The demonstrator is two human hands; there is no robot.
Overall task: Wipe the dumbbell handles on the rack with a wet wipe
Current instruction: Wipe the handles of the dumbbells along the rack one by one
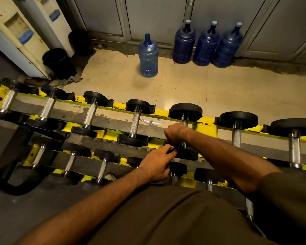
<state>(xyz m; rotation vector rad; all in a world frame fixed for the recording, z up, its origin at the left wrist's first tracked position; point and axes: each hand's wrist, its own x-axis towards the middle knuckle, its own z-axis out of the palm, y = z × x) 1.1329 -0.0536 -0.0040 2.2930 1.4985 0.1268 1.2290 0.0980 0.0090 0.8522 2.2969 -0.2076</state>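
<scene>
- The yellow rack (207, 129) has two tiers, and seven dumbbells show along its upper one.
- The right hand (177, 134) curls around the handle of the fifth dumbbell (185, 112) from the rack's left end; any wipe is hidden.
- The left hand (155, 165) reaches that dumbbell's near head, but its grip cannot be told.
- Four blue water jugs (148, 55) and two black bins (58, 62) stand beyond.
</scene>
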